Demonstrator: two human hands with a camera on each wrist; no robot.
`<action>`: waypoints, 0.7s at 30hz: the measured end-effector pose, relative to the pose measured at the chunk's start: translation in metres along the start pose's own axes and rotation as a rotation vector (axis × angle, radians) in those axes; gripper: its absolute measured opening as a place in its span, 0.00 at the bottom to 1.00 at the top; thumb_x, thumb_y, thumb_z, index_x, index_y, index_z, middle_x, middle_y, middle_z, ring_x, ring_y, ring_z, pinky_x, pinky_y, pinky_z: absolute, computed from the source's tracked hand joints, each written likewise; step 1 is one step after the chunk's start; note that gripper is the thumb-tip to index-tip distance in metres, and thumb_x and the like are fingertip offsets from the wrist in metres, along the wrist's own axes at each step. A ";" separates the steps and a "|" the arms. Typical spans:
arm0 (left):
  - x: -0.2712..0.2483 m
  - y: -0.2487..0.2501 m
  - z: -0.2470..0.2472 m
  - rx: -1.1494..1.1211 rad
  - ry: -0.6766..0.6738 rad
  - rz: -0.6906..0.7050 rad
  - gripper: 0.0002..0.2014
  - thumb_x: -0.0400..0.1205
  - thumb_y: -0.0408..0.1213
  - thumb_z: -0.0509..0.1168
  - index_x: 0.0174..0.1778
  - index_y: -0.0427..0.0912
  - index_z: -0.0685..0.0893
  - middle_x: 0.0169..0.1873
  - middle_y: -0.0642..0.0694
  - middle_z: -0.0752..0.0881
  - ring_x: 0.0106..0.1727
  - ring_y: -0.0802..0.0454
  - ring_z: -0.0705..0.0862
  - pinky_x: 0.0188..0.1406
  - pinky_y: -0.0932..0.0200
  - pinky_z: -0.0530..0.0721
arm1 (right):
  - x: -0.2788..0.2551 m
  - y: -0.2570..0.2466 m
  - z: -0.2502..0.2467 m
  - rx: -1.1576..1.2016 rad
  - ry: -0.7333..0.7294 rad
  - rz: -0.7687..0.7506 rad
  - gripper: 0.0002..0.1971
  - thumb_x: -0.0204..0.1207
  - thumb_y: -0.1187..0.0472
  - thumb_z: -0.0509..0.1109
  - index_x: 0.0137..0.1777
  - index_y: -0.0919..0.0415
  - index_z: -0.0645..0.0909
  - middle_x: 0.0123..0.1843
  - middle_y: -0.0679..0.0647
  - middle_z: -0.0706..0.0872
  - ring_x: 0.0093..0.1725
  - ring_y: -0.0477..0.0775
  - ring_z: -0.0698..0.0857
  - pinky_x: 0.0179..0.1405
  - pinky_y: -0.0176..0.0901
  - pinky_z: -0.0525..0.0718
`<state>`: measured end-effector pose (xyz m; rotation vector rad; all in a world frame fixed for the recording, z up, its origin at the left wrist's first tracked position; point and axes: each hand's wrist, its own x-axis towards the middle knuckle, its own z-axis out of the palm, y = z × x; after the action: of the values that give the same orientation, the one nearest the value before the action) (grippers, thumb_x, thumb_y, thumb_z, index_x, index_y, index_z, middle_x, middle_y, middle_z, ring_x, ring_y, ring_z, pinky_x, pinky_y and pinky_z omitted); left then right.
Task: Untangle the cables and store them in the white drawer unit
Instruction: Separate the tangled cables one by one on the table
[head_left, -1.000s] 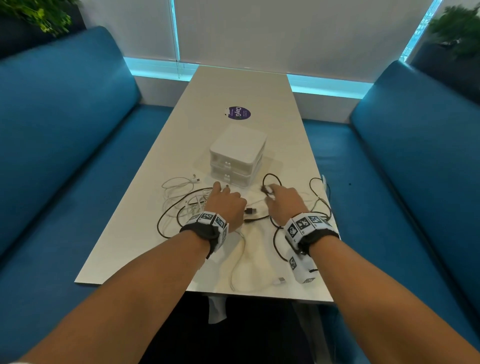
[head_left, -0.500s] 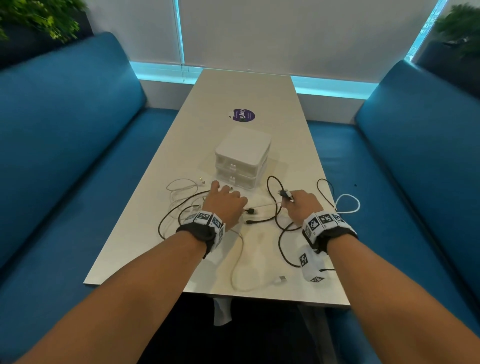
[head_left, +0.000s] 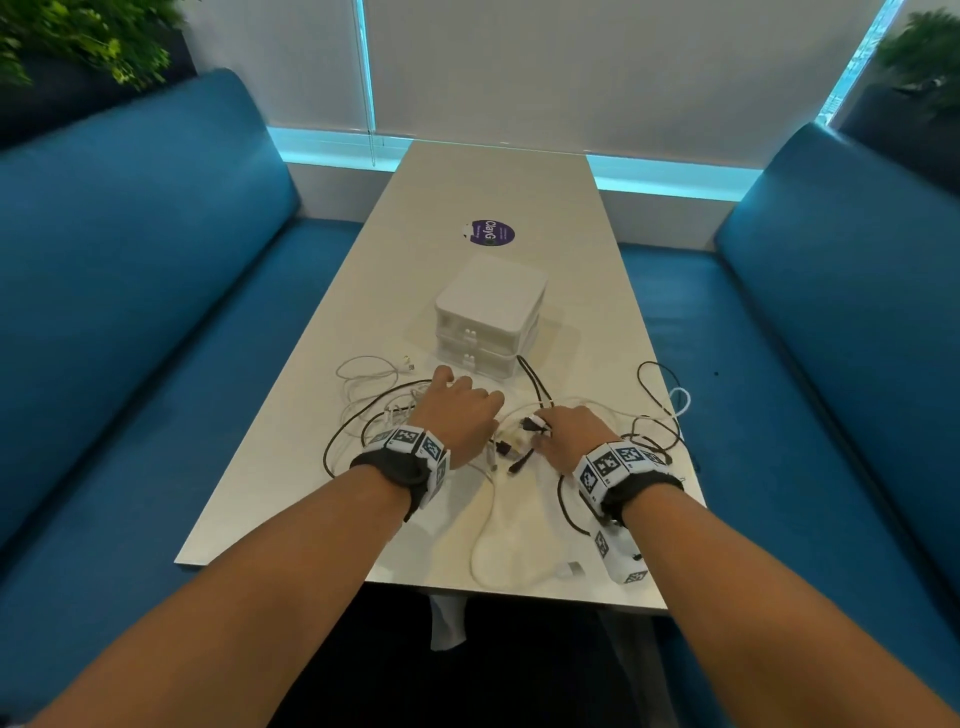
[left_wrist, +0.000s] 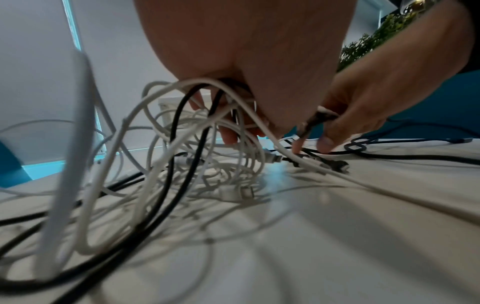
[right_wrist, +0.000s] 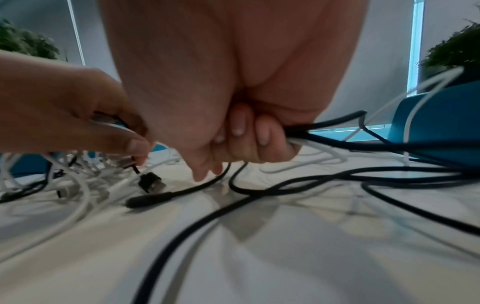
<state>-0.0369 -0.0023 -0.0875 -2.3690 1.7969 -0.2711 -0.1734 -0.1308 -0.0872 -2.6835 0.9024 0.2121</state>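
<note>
**Status: early stage, cables still tangled, nothing stored**

The cables (head_left: 524, 441) lie in one loose heap of white and black loops on the near half of the bench (head_left: 498, 187), just in front of the white drawer unit (head_left: 488, 312). Some loops spread left of the heap, and others trail toward the right edge of the bench. A single white cable (head_left: 498, 561) curves toward the near edge.

The left hand (head_left: 457, 410) is over the left part of the heap. The left wrist view shows its fingers curled round a bundle of white and black strands, lifted slightly off the bench. The right hand (head_left: 571, 431) is over the centre of the heap, with its fingers (right_wrist: 249, 133) closed round several black strands and a white one, which run off to the right. Several plug ends lie loose on the bench between the two hands.

Both drawers of the unit appear closed. No cable is visible inside it, and none lies separated and coiled.

Assessment: the separation step is under way and incomplete. Remaining work appears to be: free each cable from the heap, coil it, open a drawer, and place it inside.
</note>
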 end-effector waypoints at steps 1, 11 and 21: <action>-0.002 -0.004 -0.001 -0.008 -0.001 -0.005 0.10 0.88 0.48 0.56 0.55 0.47 0.76 0.48 0.49 0.87 0.56 0.43 0.81 0.67 0.39 0.67 | -0.001 0.004 0.000 -0.024 -0.008 0.040 0.16 0.82 0.53 0.63 0.69 0.49 0.80 0.64 0.57 0.85 0.62 0.61 0.84 0.59 0.50 0.82; -0.011 -0.022 0.007 -0.108 -0.068 0.033 0.28 0.79 0.65 0.56 0.66 0.49 0.78 0.59 0.50 0.82 0.63 0.45 0.75 0.69 0.43 0.66 | -0.011 0.034 -0.012 -0.124 0.041 0.330 0.09 0.79 0.63 0.62 0.54 0.62 0.81 0.45 0.57 0.81 0.44 0.60 0.82 0.44 0.49 0.85; -0.011 -0.022 0.008 -0.171 -0.247 0.095 0.39 0.69 0.76 0.60 0.70 0.55 0.76 0.62 0.52 0.81 0.67 0.45 0.71 0.71 0.43 0.62 | -0.004 0.012 -0.006 0.040 0.010 -0.010 0.16 0.80 0.55 0.63 0.67 0.51 0.79 0.58 0.57 0.87 0.55 0.61 0.85 0.51 0.47 0.82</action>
<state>-0.0172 0.0143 -0.0912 -2.2945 1.8700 0.1863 -0.1837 -0.1391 -0.0830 -2.6543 0.8864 0.1776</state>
